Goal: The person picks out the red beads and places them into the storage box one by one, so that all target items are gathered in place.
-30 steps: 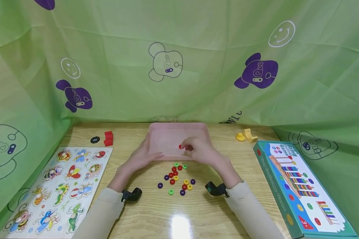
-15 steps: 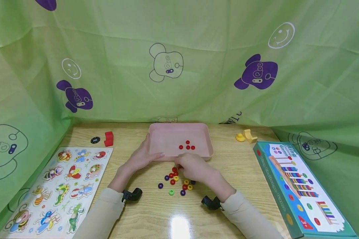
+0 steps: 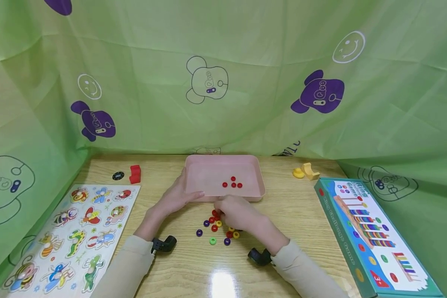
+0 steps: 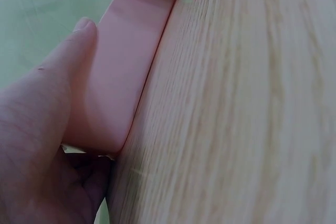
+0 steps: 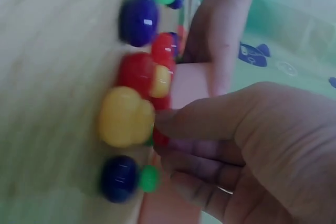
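Note:
My left hand (image 3: 173,195) grips the left end of a shallow pink tray (image 3: 205,176); in the left wrist view its thumb lies along the front wall, fingers curled at the corner. Several small red rings (image 3: 233,185) sit inside the tray. Just in front of the tray, my right hand (image 3: 242,214) reaches down to a loose cluster of rings. In the right wrist view its thumb and forefinger pinch a red ring (image 5: 160,138), partly hidden by them. Around it lie yellow rings (image 5: 125,116), purple rings (image 5: 119,178) and a green ring (image 3: 212,241).
An insect puzzle board (image 3: 70,236) lies at the left, a boxed ring game (image 3: 376,236) at the right. Behind the board are a red block (image 3: 135,174) and a black chip (image 3: 118,176). A yellow duck (image 3: 298,172) and a yellow arch block (image 3: 310,171) stand back right.
My right hand has come out of the tray, leaving red rings there, and moved toward me to the rings on the table. My left hand stays on the tray.

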{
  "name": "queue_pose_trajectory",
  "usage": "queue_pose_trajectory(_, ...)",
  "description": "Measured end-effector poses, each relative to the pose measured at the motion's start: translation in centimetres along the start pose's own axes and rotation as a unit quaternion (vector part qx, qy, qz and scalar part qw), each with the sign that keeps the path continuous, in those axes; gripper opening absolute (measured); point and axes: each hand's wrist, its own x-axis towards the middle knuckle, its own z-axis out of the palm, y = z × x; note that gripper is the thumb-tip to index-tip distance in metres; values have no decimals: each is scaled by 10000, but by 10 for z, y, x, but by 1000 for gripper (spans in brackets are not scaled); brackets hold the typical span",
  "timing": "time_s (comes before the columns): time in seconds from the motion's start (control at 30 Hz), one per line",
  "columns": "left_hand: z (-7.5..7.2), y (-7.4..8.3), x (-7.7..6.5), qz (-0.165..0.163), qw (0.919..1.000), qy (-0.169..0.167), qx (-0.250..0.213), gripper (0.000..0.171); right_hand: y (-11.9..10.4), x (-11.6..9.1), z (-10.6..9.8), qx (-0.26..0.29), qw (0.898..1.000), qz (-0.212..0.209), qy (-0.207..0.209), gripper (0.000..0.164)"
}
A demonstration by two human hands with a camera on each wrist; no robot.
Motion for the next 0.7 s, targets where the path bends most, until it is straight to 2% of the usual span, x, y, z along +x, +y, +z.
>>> queue_pose_trajectory(0.03, 2, -5, 2, -59, 9999, 40, 99, 110, 0, 0, -3, 22, 10000, 22, 20, 8)
queue_pose_trajectory(0.2, -1, -3, 0, -463, 9974, -41, 546, 114, 7, 3, -23, 333, 9980, 314, 430, 5)
queue_pose_trajectory(0.33, -4, -2, 0, -477, 9971, -50, 587, 114, 23, 13, -35, 509, 9896, 919, 981, 7)
queue_pose_trajectory(0.4, -4, -2, 0, -466, 9973, -29, 559, 114, 33, 19, -37, 678, 9835, 1270, 1100, 9)
queue_pose_trajectory(0.47, -4, -2, 0, -429, 9980, -29, 471, 113, 44, 23, -36, 928, 9782, 1550, 1026, 18)
queue_pose_trajectory(0.57, -2, -3, 0, -398, 9986, -42, 340, 113, 57, 26, -28, 1149, 9725, 1906, 687, 23)
queue_pose_trajectory(0.7, 0, -4, 1, -359, 9987, -52, 367, 113, 69, 30, -14, 1149, 9682, 2177, 456, 21)
